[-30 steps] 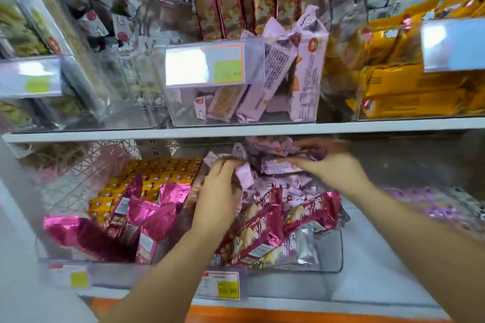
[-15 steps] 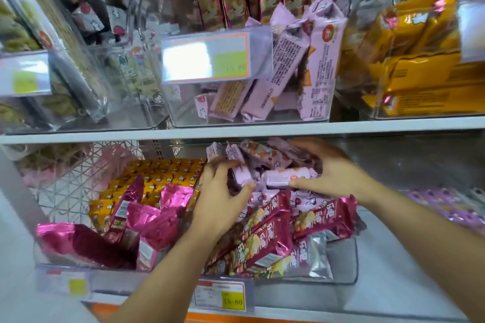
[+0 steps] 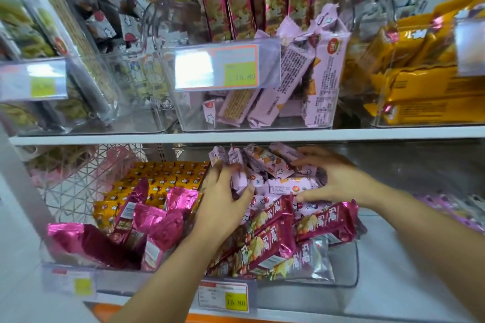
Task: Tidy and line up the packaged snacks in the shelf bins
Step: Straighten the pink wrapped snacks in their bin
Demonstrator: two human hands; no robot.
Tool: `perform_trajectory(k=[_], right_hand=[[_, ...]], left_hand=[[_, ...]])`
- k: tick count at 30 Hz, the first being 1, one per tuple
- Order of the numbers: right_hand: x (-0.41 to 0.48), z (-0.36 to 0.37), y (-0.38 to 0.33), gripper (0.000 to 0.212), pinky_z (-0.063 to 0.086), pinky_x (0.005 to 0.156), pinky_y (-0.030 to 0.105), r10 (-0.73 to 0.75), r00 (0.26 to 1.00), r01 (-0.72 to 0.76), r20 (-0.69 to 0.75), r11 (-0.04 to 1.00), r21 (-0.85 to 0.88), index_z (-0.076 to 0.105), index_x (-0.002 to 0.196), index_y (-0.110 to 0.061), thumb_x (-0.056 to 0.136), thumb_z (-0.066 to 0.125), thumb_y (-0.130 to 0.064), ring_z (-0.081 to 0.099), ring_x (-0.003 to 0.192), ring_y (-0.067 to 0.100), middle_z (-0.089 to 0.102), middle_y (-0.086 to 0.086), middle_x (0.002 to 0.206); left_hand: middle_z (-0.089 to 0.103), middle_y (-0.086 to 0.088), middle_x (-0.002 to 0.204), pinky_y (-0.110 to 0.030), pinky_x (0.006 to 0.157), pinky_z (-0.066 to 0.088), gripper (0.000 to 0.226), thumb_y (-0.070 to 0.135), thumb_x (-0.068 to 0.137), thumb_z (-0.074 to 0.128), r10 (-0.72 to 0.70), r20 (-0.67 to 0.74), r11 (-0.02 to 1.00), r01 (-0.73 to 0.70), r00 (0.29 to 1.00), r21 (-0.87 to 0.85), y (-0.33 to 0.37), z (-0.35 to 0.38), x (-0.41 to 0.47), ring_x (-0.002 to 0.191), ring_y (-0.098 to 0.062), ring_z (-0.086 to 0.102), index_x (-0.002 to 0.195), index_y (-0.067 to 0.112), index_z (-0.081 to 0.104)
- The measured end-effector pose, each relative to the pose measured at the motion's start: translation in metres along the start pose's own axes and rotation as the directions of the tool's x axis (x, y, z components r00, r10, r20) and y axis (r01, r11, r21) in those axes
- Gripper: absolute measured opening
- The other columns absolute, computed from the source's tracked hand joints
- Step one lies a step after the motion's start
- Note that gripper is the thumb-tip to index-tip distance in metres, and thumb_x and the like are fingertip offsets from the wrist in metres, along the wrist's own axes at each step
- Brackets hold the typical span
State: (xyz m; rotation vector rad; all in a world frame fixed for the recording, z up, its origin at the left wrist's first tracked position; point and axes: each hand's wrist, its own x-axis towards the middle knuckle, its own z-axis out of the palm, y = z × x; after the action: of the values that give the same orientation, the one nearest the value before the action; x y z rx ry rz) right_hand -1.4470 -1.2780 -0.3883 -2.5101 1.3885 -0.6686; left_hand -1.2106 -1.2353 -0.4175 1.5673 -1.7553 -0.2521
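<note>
At the back of the lower bin [image 3: 350, 265], close under the upper shelf [image 3: 341, 135], pink packets [image 3: 288, 186] are gripped by the curled left hand [image 3: 220, 204] and touched by the spread, unclenched right hand [image 3: 338, 181], red bars [image 3: 273, 246] being piled against the front wall and bare lower shelf [image 3: 409, 270] left at the bin's right.

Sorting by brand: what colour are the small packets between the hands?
The small packets are pale pink with little printed figures; head view.

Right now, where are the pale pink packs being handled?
Head view, centre: the pale pink packs lie at the back of the lower clear bin, between left hand and right hand, behind the dark red packs.
</note>
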Motion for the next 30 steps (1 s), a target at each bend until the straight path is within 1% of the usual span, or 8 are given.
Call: perform_trajectory(k=[5,10,14,19,23,26,28,30], right_hand=[[-0.014,-0.021,-0.013,0.067,0.027,0.089,0.005,0.043,0.999,-0.042,-0.009,0.998,0.036,0.054,0.128,-0.032,0.068,0.075,-0.052,0.041,0.114,-0.006,0.047,-0.022,0.126],[-0.034,-0.045,-0.033,0.038,0.031,0.079,-0.006,0.087,0.996,-0.087,-0.01,0.996,0.023,0.061,0.124,-0.027,0.087,0.065,-0.035,0.051,0.107,-0.006,0.058,-0.019,0.122],[-0.059,-0.073,-0.066,0.026,0.036,0.076,-0.003,0.064,0.998,-0.063,0.023,0.997,-0.042,0.069,0.113,-0.021,0.089,0.064,-0.025,0.058,0.091,-0.007,0.069,-0.01,0.11],[-0.075,-0.118,-0.125,0.022,0.042,0.078,0.004,-0.007,1.0,0.008,0.018,0.999,-0.053,0.07,0.109,-0.024,0.087,0.066,-0.028,0.059,0.086,-0.01,0.067,-0.017,0.101],[-0.07,-0.155,-0.159,0.016,0.051,0.082,0.017,-0.062,0.995,0.06,-0.072,0.998,-0.021,0.071,0.101,-0.024,0.086,0.068,-0.025,0.065,0.086,-0.002,0.071,-0.01,0.097],[-0.06,-0.178,-0.171,0.016,0.05,0.08,0.015,-0.087,0.986,0.077,-0.143,0.995,-0.069,0.07,0.101,-0.026,0.086,0.068,-0.023,0.064,0.084,-0.004,0.071,-0.012,0.095],[-0.052,-0.191,-0.174,0.019,0.045,0.076,0.006,-0.104,0.977,0.08,-0.186,0.988,-0.13,0.067,0.105,-0.029,0.086,0.066,-0.025,0.062,0.084,-0.007,0.067,-0.016,0.098],[-0.043,-0.202,-0.176,0.027,0.038,0.078,0.003,-0.122,0.969,0.068,-0.214,0.968,-0.241,0.065,0.114,-0.028,0.087,0.065,-0.029,0.058,0.096,-0.004,0.061,-0.018,0.105]], left_hand=[[0.044,-0.001,0.131,-0.034,0.101,0.039,0.035,0.028,0.089,0.06,0.051,0.026,0.999,-0.051,0.998,0.0,0.017,-0.009,-0.009,0.122,-0.02,0.043,0.123,0.023,0.055],[0.049,0.01,0.121,-0.015,0.09,0.032,0.028,0.023,0.093,0.056,0.147,0.09,0.986,-0.139,0.985,-0.087,0.045,-0.031,-0.022,0.111,-0.005,0.047,0.12,0.025,0.059],[0.062,0.015,0.109,-0.014,0.085,0.043,0.023,0.022,0.093,0.056,0.226,0.14,0.966,-0.204,0.964,-0.157,0.069,-0.061,-0.035,0.1,0.001,0.058,0.115,0.026,0.062],[0.065,0.016,0.097,-0.003,0.07,0.043,0.016,0.021,0.093,0.056,0.34,0.074,0.921,-0.316,0.938,-0.23,0.1,-0.109,-0.047,0.084,0.01,0.058,0.105,0.029,0.062],[0.063,0.021,0.092,-0.006,0.073,0.044,0.013,0.021,0.094,0.056,0.417,0.018,0.885,-0.401,0.909,-0.237,0.126,-0.146,-0.041,0.084,0.01,0.058,0.101,0.029,0.062],[0.064,0.019,0.087,-0.007,0.07,0.045,0.014,0.016,0.093,0.056,0.452,-0.029,0.858,-0.444,0.891,-0.26,0.141,-0.172,-0.024,0.077,0.006,0.06,0.098,0.026,0.063],[0.064,0.017,0.091,-0.012,0.071,0.048,0.014,0.016,0.094,0.056,0.47,-0.045,0.853,-0.467,0.882,-0.232,0.148,-0.186,-0.008,0.079,0.002,0.06,0.098,0.027,0.063],[0.064,0.017,0.094,-0.015,0.075,0.049,0.013,0.018,0.094,0.056,0.473,-0.022,0.864,-0.469,0.881,-0.185,0.153,-0.196,0.013,0.084,0.0,0.061,0.1,0.028,0.063]])
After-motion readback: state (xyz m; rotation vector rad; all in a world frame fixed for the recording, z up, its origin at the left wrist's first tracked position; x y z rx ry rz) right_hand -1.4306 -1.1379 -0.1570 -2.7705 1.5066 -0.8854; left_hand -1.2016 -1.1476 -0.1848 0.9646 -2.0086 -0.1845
